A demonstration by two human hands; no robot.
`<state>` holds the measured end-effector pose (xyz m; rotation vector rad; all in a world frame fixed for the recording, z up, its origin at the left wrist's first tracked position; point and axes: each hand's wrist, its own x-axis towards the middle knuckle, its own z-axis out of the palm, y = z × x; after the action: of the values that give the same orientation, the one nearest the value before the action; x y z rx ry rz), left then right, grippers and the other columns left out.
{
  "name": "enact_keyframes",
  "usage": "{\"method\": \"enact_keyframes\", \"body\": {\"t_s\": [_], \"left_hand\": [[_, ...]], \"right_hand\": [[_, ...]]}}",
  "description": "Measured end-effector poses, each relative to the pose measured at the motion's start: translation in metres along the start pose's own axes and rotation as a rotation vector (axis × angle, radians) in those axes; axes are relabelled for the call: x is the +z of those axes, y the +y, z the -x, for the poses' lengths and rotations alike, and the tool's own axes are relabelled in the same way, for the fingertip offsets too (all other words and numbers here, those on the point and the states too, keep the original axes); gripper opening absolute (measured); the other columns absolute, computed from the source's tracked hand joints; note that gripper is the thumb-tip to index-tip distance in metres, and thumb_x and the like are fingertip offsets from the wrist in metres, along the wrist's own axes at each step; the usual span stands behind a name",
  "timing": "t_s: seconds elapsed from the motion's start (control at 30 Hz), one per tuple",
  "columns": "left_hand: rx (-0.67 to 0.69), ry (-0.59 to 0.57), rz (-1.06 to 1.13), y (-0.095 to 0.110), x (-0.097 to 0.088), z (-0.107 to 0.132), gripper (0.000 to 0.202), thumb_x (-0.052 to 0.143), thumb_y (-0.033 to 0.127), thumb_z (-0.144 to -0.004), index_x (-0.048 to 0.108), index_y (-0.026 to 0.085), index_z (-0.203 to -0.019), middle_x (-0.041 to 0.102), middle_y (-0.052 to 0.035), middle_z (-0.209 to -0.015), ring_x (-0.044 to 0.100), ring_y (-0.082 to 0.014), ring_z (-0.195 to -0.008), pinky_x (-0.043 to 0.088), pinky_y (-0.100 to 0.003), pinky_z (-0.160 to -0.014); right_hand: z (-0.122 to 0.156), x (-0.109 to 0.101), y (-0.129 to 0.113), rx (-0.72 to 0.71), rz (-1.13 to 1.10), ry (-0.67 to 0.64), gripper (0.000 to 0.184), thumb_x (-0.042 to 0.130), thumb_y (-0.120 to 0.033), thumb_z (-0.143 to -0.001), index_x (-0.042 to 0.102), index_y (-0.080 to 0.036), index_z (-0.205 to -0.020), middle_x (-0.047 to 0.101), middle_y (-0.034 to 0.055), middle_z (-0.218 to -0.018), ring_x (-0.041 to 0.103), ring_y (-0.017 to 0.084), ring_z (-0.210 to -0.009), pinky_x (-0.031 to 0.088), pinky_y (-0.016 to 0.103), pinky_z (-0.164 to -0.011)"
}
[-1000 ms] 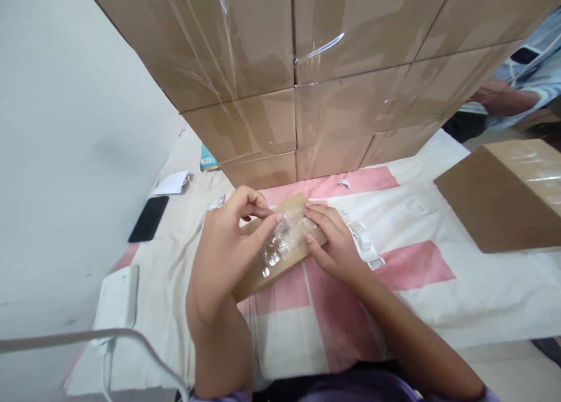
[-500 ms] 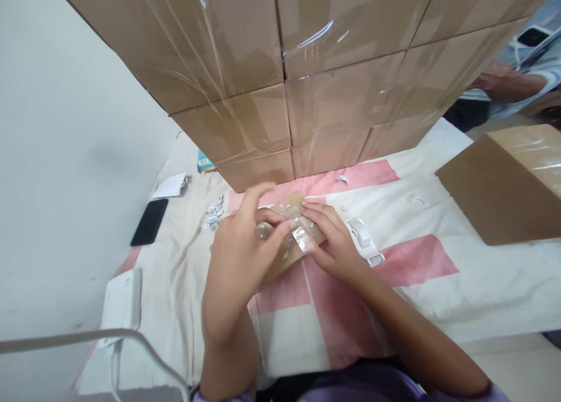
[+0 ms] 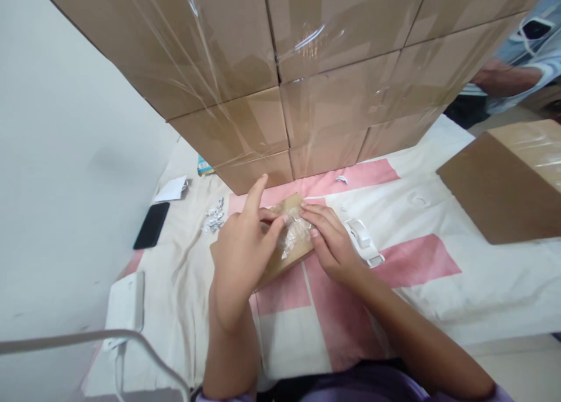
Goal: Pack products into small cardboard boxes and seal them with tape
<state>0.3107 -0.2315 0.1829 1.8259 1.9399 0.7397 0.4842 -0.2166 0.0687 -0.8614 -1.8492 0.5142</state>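
A flat brown cardboard piece (image 3: 287,262) lies on the cloth in front of me, with crinkled clear plastic (image 3: 294,234) on top. My left hand (image 3: 245,244) pinches at the plastic's left side between thumb and fingers, its index finger raised. What lies under those fingers is partly hidden. From the right, my right hand (image 3: 331,241) rests on the plastic and the cardboard edge, fingers extended and thumb apart. Close beside that hand is a white tape dispenser (image 3: 364,243).
A wrapped stack of cardboard boxes (image 3: 333,110) rises behind my hands. Another box (image 3: 504,186) stands right. Along the left lie silvery scraps (image 3: 214,216), a black phone (image 3: 151,225), a white card (image 3: 171,188) and a white corded device (image 3: 125,308). Another person's arm (image 3: 508,80) shows top right.
The shiny plastic flap that stood up near my right thumb now lies flat on the cardboard. My right thumb has shifted up, and my left index finger points more upward.
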Motion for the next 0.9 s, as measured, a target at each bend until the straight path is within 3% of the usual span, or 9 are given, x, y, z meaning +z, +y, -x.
{"method": "enact_keyframes", "body": {"t_s": [0.23,0.57,0.9], "left_hand": [[0.025,-0.015,-0.003,-0.006,0.0,0.0,0.059,0.052,0.035,-0.099,0.04,0.034,-0.156,0.078,0.0001,-0.101,0.072,-0.0213,-0.09,0.053,-0.033,-0.076],[0.122,-0.023,0.081,-0.01,-0.002,0.0,0.056,0.051,0.036,-0.101,0.04,0.03,-0.155,0.077,-0.0002,-0.097,0.072,-0.0186,-0.088,0.054,-0.032,-0.08],[0.101,-0.046,0.031,-0.007,-0.001,-0.001,0.06,0.052,0.036,-0.098,0.037,0.029,-0.156,0.078,-0.0008,-0.1,0.073,-0.0201,-0.091,0.055,-0.032,-0.08]], "right_hand": [[0.001,0.0,0.0,0.0,0.005,0.002,0.038,0.043,-0.015,-0.102,0.057,-0.022,-0.137,0.061,0.0143,-0.14,0.055,0.027,-0.134,0.047,0.054,-0.113],[0.0,0.001,0.001,0.004,-0.004,0.022,0.036,0.045,-0.019,-0.102,0.06,-0.024,-0.135,0.063,0.0134,-0.139,0.056,0.028,-0.133,0.048,0.054,-0.112],[0.003,0.001,0.004,0.023,-0.025,0.006,0.037,0.048,-0.019,-0.102,0.058,-0.024,-0.137,0.059,0.013,-0.144,0.053,0.027,-0.137,0.045,0.054,-0.115]]}}
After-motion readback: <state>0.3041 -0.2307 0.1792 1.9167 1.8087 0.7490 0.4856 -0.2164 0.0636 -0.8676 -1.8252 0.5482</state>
